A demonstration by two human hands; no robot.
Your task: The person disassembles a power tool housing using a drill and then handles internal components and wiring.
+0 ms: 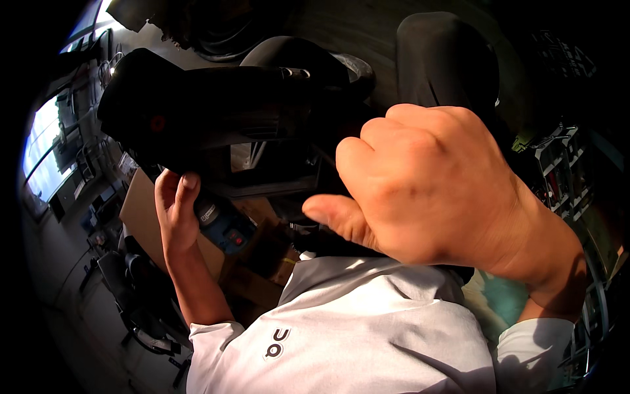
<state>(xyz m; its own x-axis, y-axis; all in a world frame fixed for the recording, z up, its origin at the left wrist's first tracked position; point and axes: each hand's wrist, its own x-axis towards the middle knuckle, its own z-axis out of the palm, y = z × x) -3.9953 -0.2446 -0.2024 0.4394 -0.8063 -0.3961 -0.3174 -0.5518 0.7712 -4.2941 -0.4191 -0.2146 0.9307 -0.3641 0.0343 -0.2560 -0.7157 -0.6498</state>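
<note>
Head view: right hand (426,187) foremost, back showing, fingers curled, thumb pointing left; whether its grip encloses anything cannot be told. Left hand (177,220) is raised at the lower edge of a black device (190,111); shadow leaves its grip uncertain. Below the device: cardboard box (143,210), blue object (226,230). Right hand blocks the area behind it.

Shirt (387,322), white, short-sleeved, creased across the front, with a small dark printed mark (277,343) on the chest; sleeves (535,345) ending near the elbows. Forearms (191,279), left hand (177,210) and right hand (426,187) bare. Trousers (446,59) black, rounded smoothly at the knee.
</note>
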